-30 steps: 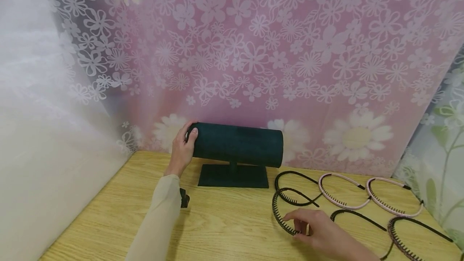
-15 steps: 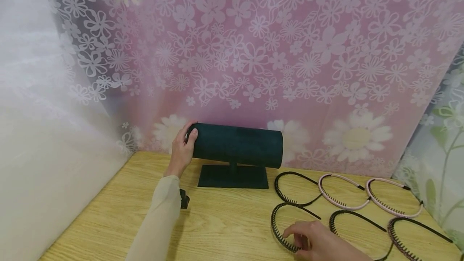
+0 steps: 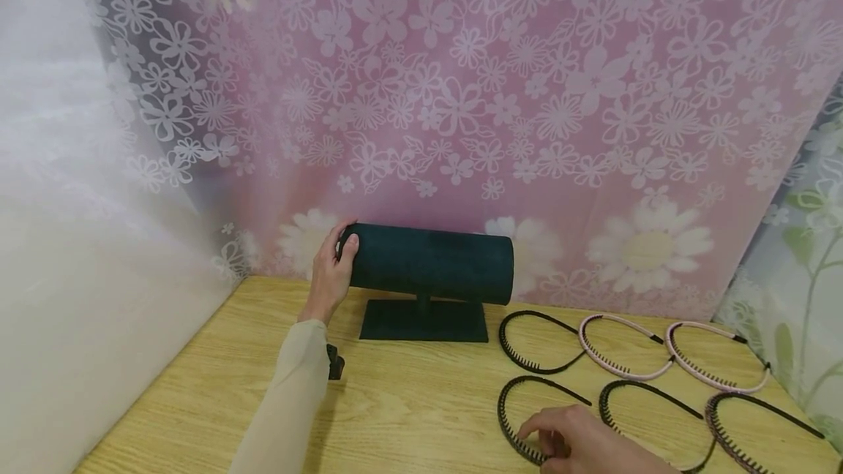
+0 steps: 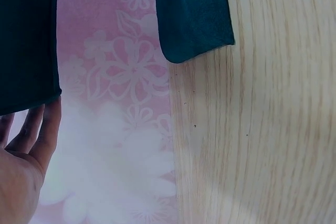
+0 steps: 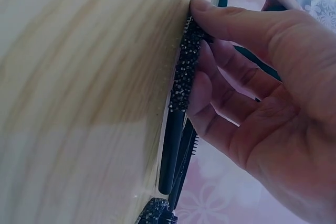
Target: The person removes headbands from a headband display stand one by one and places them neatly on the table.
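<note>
My left hand (image 3: 329, 275) grips the left end of a dark green padded roll on a display stand (image 3: 431, 262), thumb on the front face. The left wrist view shows fingers (image 4: 48, 129) at the roll's edge; the thumb is out of sight there. At the lower right, my right hand (image 3: 582, 439) pinches a black toothed headband (image 3: 503, 415) by its near side, low over the table. The right wrist view shows the thumb and fingertips on this headband's glittery, stone-covered stretch (image 5: 185, 74), with a plain dark end below. My hand hides part of the loop.
Behind the held headband lies a black headband (image 3: 503, 346), then two pink ones (image 3: 589, 348) (image 3: 678, 357) to its right. Two more dark headbands (image 3: 609, 397) (image 3: 714, 415) lie right of my right hand. A flowered curtain (image 3: 461, 130) hangs behind the wooden table (image 3: 408, 401).
My right hand has brought the headband nearer to me and lower, so its loop, earlier overlapping the black headband behind, now lies apart from it. My left hand stays on the stand.
</note>
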Demonstrator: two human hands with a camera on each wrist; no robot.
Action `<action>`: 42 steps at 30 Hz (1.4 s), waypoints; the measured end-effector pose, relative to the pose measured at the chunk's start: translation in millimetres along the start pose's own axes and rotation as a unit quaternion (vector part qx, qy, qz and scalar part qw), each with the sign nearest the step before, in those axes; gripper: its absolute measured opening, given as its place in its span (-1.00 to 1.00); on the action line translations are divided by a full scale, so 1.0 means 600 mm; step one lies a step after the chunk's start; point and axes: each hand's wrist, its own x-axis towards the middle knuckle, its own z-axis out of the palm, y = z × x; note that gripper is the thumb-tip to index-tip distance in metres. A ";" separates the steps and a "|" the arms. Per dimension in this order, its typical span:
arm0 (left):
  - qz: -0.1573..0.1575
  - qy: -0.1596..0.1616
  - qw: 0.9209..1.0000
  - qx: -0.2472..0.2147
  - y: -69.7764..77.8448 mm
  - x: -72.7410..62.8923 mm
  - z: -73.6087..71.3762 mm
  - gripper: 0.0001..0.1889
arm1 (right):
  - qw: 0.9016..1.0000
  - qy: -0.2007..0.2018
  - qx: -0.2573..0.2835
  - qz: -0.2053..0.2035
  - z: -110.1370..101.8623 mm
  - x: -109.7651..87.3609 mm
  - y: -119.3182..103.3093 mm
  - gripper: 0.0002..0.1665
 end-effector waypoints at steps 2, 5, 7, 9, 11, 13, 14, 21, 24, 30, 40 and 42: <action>0.000 0.002 1.000 0.001 0.000 0.001 0.000 -0.48 | 1.000 0.002 0.006 0.003 -0.004 -0.002 -0.021 -0.67; -0.003 0.000 1.000 0.007 0.002 0.001 0.000 -0.48 | 1.000 0.009 0.003 0.002 -0.006 -0.004 -0.039 -0.67; -0.009 -0.002 1.000 0.008 0.003 0.000 -0.001 -0.47 | 1.000 0.012 -0.003 0.001 -0.007 -0.005 -0.041 -0.68; -0.013 -0.002 1.000 0.009 0.004 -0.001 -0.001 -0.47 | 1.000 0.013 -0.004 0.000 -0.007 -0.006 -0.039 -0.68; -0.014 -0.002 1.000 0.008 0.005 -0.002 -0.001 -0.47 | 1.000 0.015 -0.002 -0.004 -0.007 -0.007 -0.036 -0.68; -0.011 0.000 1.000 0.007 0.006 -0.001 -0.001 -0.47 | 1.000 0.020 -0.004 -0.007 -0.007 -0.007 -0.035 -0.68; -0.009 0.001 1.000 0.006 0.006 0.000 -0.001 -0.47 | 1.000 0.023 -0.006 -0.007 -0.007 -0.007 -0.036 -0.67; -0.004 0.004 1.000 0.005 0.004 0.001 -0.001 -0.47 | 0.999 0.037 -0.029 -0.015 -0.007 -0.006 -0.034 -0.68; -0.005 0.003 1.000 0.003 0.003 0.001 -0.001 -0.47 | 0.998 0.040 -0.033 -0.022 -0.006 -0.005 -0.033 -0.68; -0.009 -0.001 1.000 -0.008 0.004 -0.002 0.000 -0.48 | 0.998 0.041 -0.032 -0.027 -0.006 -0.006 -0.031 -0.70; -0.007 0.007 1.000 -0.005 0.003 -0.002 0.000 -0.49 | 0.996 0.059 -0.035 -0.049 -0.005 -0.014 -0.025 -0.72; -0.008 0.004 1.000 -0.004 0.002 -0.001 -0.001 -0.49 | 0.994 0.073 -0.047 -0.068 -0.007 -0.018 -0.023 -0.71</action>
